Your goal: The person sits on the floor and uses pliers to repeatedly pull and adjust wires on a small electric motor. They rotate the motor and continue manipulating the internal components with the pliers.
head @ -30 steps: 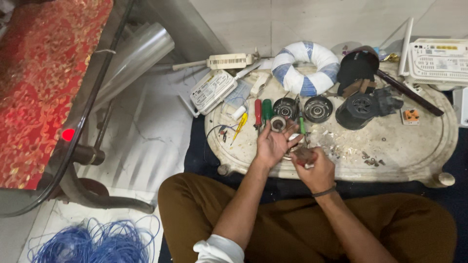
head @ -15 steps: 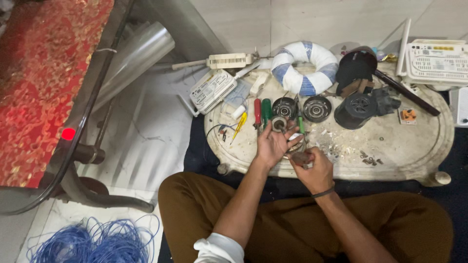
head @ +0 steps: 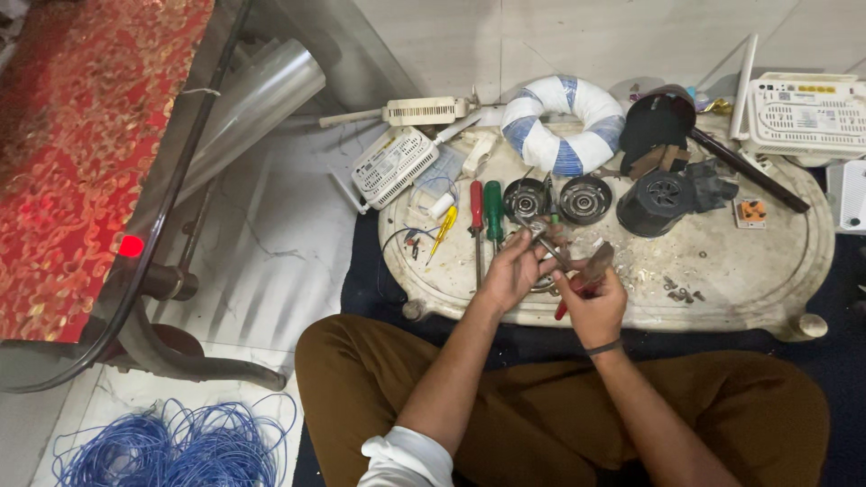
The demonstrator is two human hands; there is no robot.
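Note:
I sit cross-legged in brown trousers before a low oval stone tray crowded with parts. My left hand pinches a small metal part above the tray's front edge. My right hand grips red-handled pliers, whose jaws meet that metal part between my hands. Just beyond my hands lie a red-handled screwdriver, a green-handled screwdriver and two round dark bearing-like discs.
A blue-and-white wound ring, a black motor housing, a yellow tester and white router boxes lie around the tray. A coil of blue wire sits on the floor, left. A glass-edged table with red cloth stands far left.
My hands stay together over the tray's front, shifting only slightly as the pliers work on the small part. Nothing else has moved.

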